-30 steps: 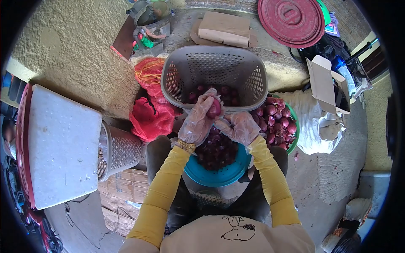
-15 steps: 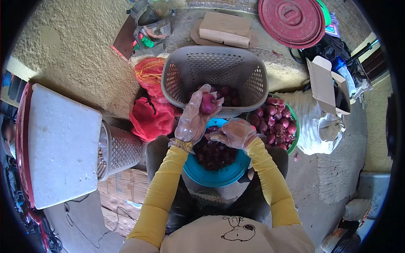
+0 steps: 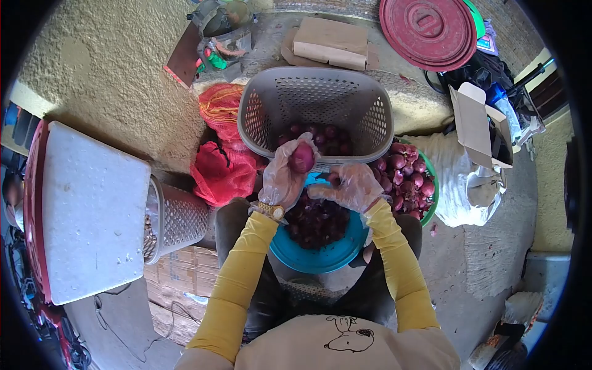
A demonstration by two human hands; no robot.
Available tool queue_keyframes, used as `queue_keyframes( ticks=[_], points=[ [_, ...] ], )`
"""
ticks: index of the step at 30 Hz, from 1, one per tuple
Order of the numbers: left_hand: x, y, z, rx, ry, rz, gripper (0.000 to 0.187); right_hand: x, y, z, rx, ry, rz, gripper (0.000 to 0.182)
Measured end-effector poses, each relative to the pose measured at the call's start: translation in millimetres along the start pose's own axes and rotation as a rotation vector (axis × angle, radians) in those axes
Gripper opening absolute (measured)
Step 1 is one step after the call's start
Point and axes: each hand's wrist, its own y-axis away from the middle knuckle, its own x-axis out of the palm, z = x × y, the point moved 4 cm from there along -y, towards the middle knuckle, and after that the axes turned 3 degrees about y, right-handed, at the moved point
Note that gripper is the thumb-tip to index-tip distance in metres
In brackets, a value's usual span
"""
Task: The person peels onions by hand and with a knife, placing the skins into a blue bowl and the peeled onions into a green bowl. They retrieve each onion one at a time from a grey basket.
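My left hand [image 3: 285, 182], in a clear plastic glove, holds a red onion [image 3: 301, 158] at the near rim of the grey basket [image 3: 316, 77]. Several onions [image 3: 330, 132] lie inside that basket. To the right, my gloved right hand [image 3: 353, 188] has its fingers closed around a small dark object [image 3: 333, 179], perhaps a knife handle or an onion; a dark edge shows beside it. Below both hands sits a blue basin [image 3: 320, 264] with dark red onion skins [image 3: 314, 225]. A green-rimmed tub of onions [image 3: 410, 179] stands right of the right hand.
Red mesh sacks [image 3: 223, 172] lie left of the basket. Farther left are a white foam lid [image 3: 98, 216] and another perforated basket [image 3: 183, 216]. Flattened cardboard [image 3: 330, 40] and a red lid [image 3: 427, 24] rest behind. At right stand a white sack [image 3: 459, 206] and an open box [image 3: 472, 126].
My left hand has lowered slightly and turned with the onion. My right hand has risen a little, and the small dark object now shows at its fingers.
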Motion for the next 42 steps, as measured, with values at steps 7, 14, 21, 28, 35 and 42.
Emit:
queue_keyframes(
  ticks=[7, 14, 21, 28, 35, 42],
  points=[
    [15.8, 12.9, 16.5, -0.099, -0.271, -0.043, 0.039, -13.4, -1.3, 5.0, 0.088, -0.105, -0.184, 0.063],
    [28.7, 14.1, 17.2, -0.083, -0.317, 0.039, 0.037, -18.1, -1.6, 5.7, 0.124, -0.064, -0.108, 0.061],
    [33.0, 14.1, 16.4, -0.058, -0.264, 0.080, 0.038, -13.0, -1.2, 2.2, 0.132, -0.129, -0.118, 0.062],
    [32.1, 13.2, 15.9, -0.020, -0.268, 0.044, 0.037, -1.5, -2.0, -3.1, -0.008, -0.122, -0.095, 0.053],
    [31.1, 12.4, 11.6, -0.042, -0.222, 0.052, 0.035, -15.6, -1.6, 2.4, 0.097, -0.085, -0.117, 0.063],
    [30.5, 11.2, 12.4, -0.030, -0.243, 0.079, 0.036, -17.6, -1.1, 3.3, 0.098, -0.020, -0.142, 0.067]
  ],
)
